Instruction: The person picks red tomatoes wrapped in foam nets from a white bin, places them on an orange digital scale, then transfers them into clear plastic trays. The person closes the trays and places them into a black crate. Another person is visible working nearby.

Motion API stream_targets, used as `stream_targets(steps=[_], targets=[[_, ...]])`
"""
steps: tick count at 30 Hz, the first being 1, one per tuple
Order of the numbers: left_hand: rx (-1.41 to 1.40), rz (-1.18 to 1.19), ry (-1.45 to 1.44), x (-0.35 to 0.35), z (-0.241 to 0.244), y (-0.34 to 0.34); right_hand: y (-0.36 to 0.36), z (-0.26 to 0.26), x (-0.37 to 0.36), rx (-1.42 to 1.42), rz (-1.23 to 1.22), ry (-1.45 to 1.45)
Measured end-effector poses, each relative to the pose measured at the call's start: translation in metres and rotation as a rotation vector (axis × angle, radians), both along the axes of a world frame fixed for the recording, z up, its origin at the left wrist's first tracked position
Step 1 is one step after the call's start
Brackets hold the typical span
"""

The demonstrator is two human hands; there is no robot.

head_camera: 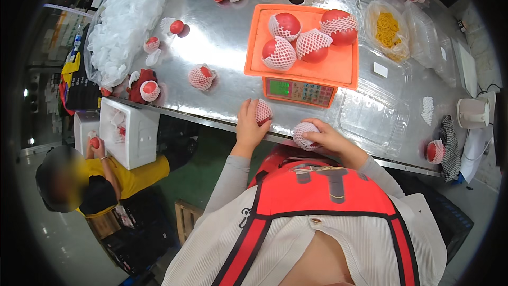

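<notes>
My left hand point(251, 123) is closed around a red fruit in a white foam net point(263, 112) at the table's near edge. To its right, my right hand point(327, 137) grips another foam-netted red fruit point(306, 135) over the same edge. Beyond my hands stands an orange digital scale point(300, 92) with a lit green display. Several red fruits, partly sleeved in foam nets, lie on its orange tray point(305, 72). One netted fruit point(201, 77) sits on the metal table left of the scale.
A large clear bag of foam nets point(127, 24) fills the table's left end. On the right are a bag of yellow rubber bands point(387, 29) and a clear plastic clamshell box point(371, 121). A co-worker point(103, 178) holds a red fruit beside a white foam box point(137, 139) at lower left.
</notes>
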State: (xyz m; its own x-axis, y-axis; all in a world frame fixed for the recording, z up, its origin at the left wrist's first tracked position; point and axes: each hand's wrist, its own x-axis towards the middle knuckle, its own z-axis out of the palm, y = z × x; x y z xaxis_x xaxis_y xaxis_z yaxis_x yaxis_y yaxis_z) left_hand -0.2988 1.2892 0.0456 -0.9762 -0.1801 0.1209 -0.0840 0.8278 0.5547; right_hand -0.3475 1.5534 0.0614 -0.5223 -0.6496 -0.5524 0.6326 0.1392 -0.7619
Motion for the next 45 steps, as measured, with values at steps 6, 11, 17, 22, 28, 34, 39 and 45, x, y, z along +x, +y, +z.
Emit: stream_targets(steps=[6, 11, 17, 22, 28, 34, 39, 45], targets=[[0.095, -0.063, -0.089, -0.017, -0.009, -0.016, -0.020, -0.015, 0.006, -0.036, -0.077, -0.075], [0.143, -0.151, -0.019, -0.031, -0.007, -0.059, -0.070, -0.023, 0.006, 0.063, -0.048, -0.039], [-0.095, -0.201, 0.208, -0.085, -0.005, -0.130, -0.196, -0.065, -0.021, 0.096, -0.266, 0.085], [-0.269, -0.158, 0.243, -0.135, -0.021, -0.167, -0.226, -0.043, -0.031, 0.301, -0.107, 0.680], [-0.284, -0.133, 0.170, -0.150, -0.013, -0.166, -0.141, -0.002, 0.010, 0.159, 0.192, 0.357], [0.018, -0.024, 0.271, -0.118, 0.015, -0.183, -0.004, 0.101, 0.012, 0.138, -0.339, 0.379], [0.204, 0.012, 0.269, -0.079, 0.011, -0.189, 0.076, 0.168, -0.041, 0.221, -0.824, 0.863], [0.312, 0.078, 0.233, -0.029, 0.019, -0.122, 0.090, 0.147, -0.137, 0.206, -0.645, 1.002]])
